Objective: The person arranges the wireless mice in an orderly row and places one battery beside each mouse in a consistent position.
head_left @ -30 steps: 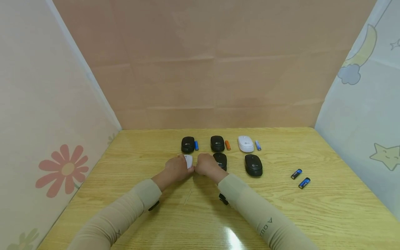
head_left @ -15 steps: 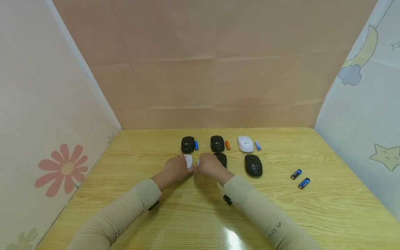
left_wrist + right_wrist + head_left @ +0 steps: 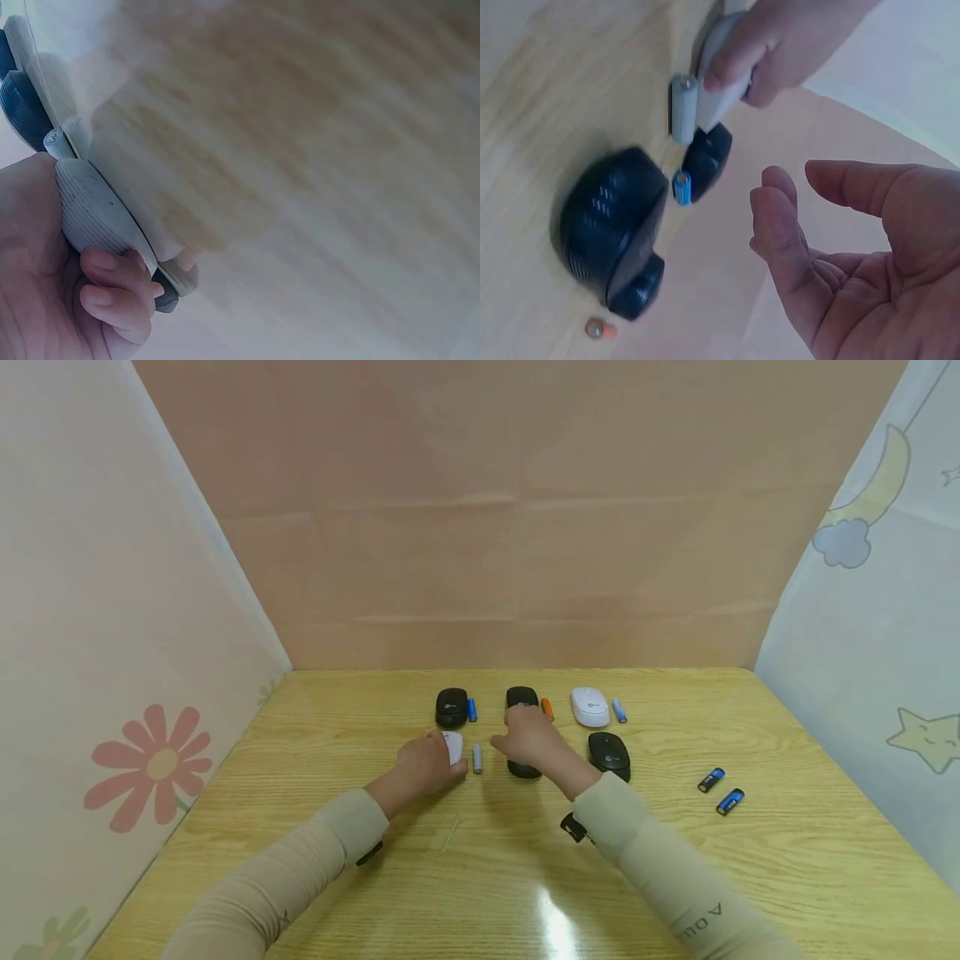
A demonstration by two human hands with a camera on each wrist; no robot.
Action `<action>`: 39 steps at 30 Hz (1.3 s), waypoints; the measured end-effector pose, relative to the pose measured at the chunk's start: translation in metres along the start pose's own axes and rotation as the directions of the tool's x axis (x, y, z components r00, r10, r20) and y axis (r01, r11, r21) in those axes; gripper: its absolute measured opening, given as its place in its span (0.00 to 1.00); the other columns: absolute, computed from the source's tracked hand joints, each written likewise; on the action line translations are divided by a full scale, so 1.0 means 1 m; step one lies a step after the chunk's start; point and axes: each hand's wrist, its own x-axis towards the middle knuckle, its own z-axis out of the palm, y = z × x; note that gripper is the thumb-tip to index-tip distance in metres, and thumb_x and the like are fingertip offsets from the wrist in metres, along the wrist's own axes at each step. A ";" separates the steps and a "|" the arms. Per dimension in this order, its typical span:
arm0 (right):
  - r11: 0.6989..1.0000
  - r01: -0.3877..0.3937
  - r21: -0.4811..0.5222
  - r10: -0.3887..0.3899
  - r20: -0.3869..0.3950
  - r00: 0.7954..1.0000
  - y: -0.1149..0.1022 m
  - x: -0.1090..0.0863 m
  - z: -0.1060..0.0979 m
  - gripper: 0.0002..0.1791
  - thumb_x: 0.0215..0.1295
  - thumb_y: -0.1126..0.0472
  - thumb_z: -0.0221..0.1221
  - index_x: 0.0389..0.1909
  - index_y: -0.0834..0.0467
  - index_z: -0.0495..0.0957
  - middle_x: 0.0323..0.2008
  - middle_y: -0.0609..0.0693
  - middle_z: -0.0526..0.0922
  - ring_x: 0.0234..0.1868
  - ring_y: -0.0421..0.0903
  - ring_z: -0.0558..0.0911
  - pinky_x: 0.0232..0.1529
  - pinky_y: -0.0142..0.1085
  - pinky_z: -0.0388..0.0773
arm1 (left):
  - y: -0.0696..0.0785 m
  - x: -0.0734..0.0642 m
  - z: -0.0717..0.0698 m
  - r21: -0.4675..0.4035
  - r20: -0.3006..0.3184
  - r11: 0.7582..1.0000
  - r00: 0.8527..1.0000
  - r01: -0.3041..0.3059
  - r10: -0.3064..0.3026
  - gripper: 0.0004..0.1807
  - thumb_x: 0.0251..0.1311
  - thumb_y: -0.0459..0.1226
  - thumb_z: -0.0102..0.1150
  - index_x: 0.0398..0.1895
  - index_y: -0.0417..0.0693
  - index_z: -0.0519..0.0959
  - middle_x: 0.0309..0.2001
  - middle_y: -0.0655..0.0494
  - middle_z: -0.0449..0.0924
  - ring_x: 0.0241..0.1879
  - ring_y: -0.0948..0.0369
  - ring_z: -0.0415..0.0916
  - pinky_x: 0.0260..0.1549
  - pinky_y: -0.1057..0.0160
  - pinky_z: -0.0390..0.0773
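My left hand (image 3: 423, 766) grips a white computer mouse (image 3: 453, 747) on the table, fingers and thumb around its sides. Curled fingers show against the ribbed side of this mouse (image 3: 94, 206) in the left wrist view. Just to its right lies a grey battery (image 3: 477, 759), apart from both hands. My right hand (image 3: 534, 737) is above a black mouse (image 3: 523, 771) and partly hides it. Between the thumb and fingers of the right hand (image 3: 877, 277), spread apart in the right wrist view, there is nothing.
A back row holds a black mouse (image 3: 451, 706) with a blue battery (image 3: 472, 710), a black mouse (image 3: 522, 696) with an orange battery (image 3: 547, 708), and a white mouse (image 3: 590, 707) with a pale blue battery (image 3: 618, 710). Another black mouse (image 3: 609, 753) and two blue-black batteries (image 3: 730, 801) lie right.
The right hand has left the grey battery beside the white mouse and moved right and away, over the black mice. The left hand keeps its place on the white mouse.
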 end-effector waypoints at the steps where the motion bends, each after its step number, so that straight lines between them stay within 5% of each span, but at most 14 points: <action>1: 1.000 -0.004 0.008 0.004 0.002 1.000 0.002 -0.001 -0.004 0.18 0.64 0.56 0.62 0.42 0.68 0.78 0.35 0.56 0.79 0.29 0.46 0.76 0.33 0.41 0.74 | 0.000 0.000 0.000 0.005 0.000 1.000 1.000 -0.001 0.001 0.44 0.64 0.62 0.43 0.54 0.24 0.69 0.32 0.44 0.77 0.21 0.57 0.74 0.21 0.57 0.76; 8: 0.999 -0.017 0.038 0.017 0.003 1.000 0.019 -0.010 -0.022 0.26 0.66 0.56 0.61 0.56 0.73 0.74 0.39 0.59 0.84 0.29 0.45 0.84 0.42 0.45 0.78 | 0.002 -0.002 -0.001 0.029 -0.002 1.000 1.000 -0.003 0.003 0.43 0.64 0.62 0.42 0.52 0.24 0.69 0.30 0.45 0.74 0.20 0.57 0.72 0.21 0.57 0.76; 13: 0.999 0.000 0.046 0.001 -0.018 1.000 0.034 -0.015 -0.032 0.16 0.66 0.57 0.60 0.40 0.69 0.79 0.22 0.51 0.81 0.20 0.43 0.79 0.28 0.39 0.73 | 0.004 -0.003 -0.003 0.010 -0.013 1.000 1.000 -0.001 0.001 0.42 0.64 0.61 0.44 0.51 0.25 0.70 0.28 0.45 0.74 0.20 0.57 0.72 0.20 0.58 0.75; 16: 0.999 0.002 0.051 -0.001 -0.025 1.000 0.043 -0.019 -0.037 0.17 0.66 0.56 0.60 0.40 0.70 0.79 0.19 0.50 0.81 0.20 0.44 0.79 0.26 0.39 0.73 | 0.003 -0.003 -0.004 0.005 -0.021 1.000 1.000 0.000 0.000 0.41 0.63 0.61 0.45 0.50 0.25 0.70 0.27 0.46 0.73 0.19 0.57 0.72 0.19 0.58 0.74; 20: 0.998 -0.019 0.060 0.020 -0.019 1.000 0.056 -0.024 -0.042 0.28 0.67 0.56 0.59 0.55 0.76 0.72 0.25 0.52 0.84 0.24 0.45 0.84 0.37 0.44 0.79 | 0.003 -0.003 -0.003 0.001 -0.028 1.000 1.000 -0.004 0.004 0.40 0.63 0.61 0.45 0.48 0.26 0.71 0.26 0.47 0.72 0.19 0.58 0.71 0.18 0.59 0.73; 24: 0.998 -0.030 0.050 0.030 -0.013 0.999 0.066 -0.030 -0.047 0.29 0.67 0.55 0.59 0.56 0.78 0.71 0.28 0.56 0.85 0.26 0.45 0.85 0.46 0.50 0.76 | 0.003 -0.003 -0.002 0.004 -0.021 1.000 1.000 -0.005 0.005 0.40 0.63 0.61 0.45 0.49 0.25 0.70 0.26 0.46 0.73 0.19 0.57 0.71 0.18 0.59 0.73; 31: 0.994 -0.092 0.057 0.092 -0.002 0.996 0.085 -0.042 -0.063 0.29 0.68 0.56 0.57 0.57 0.79 0.68 0.29 0.56 0.84 0.28 0.48 0.85 0.27 0.39 0.77 | 0.001 -0.005 -0.002 -0.005 -0.035 1.000 0.999 -0.014 0.013 0.40 0.63 0.60 0.46 0.48 0.25 0.71 0.25 0.47 0.72 0.19 0.57 0.71 0.18 0.59 0.73; 39: 0.990 -0.128 0.066 0.128 0.013 0.992 0.118 -0.063 -0.079 0.31 0.69 0.55 0.56 0.58 0.80 0.66 0.28 0.56 0.85 0.30 0.51 0.85 0.30 0.44 0.77 | 0.003 -0.007 -0.002 -0.014 -0.040 1.000 0.999 -0.018 0.017 0.40 0.62 0.60 0.46 0.49 0.25 0.71 0.26 0.46 0.72 0.19 0.57 0.71 0.18 0.59 0.73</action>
